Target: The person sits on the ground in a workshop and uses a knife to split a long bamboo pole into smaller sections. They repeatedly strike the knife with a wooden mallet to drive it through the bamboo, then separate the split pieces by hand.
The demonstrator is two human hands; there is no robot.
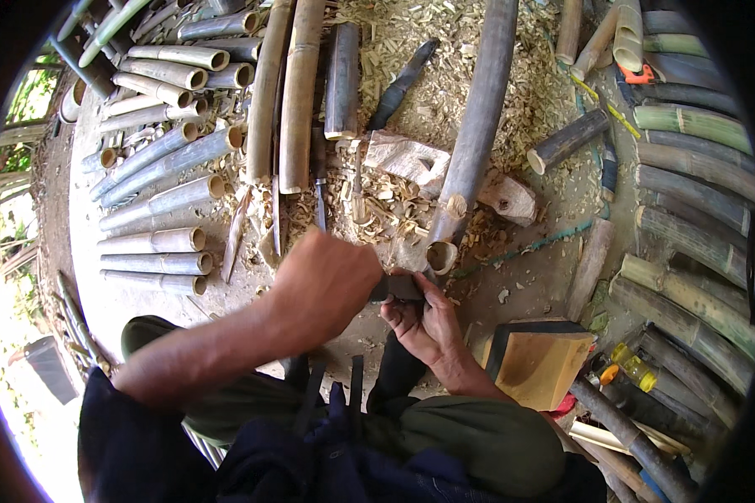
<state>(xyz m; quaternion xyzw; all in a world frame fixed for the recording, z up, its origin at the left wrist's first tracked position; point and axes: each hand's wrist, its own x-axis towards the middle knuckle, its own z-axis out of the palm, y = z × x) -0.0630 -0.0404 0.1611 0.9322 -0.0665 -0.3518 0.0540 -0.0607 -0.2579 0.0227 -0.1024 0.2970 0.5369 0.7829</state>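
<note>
My left hand [331, 272] is closed in a fist, slightly blurred, back of the hand up. Whatever it grips is hidden by the knuckles. Right beside it, my right hand [428, 327] pinches a small dark rectangular block [406, 288] between thumb and fingers. The block's left end meets the left fist; I cannot tell whether they touch. Just beyond my right fingertips is the open near end of a long dark bamboo pole [478, 109]. A chisel-like blade [320, 204] lies on the ground beyond my left hand.
Two pale wood blocks [407, 159] [509, 198] flank the pole among shavings [512, 101]. Cut bamboo tubes [164, 193] lie at left, more bamboo lengths [696, 168] at right. A wooden box [541, 365] stands near my right forearm. A yellow bottle [633, 366] lies beyond it.
</note>
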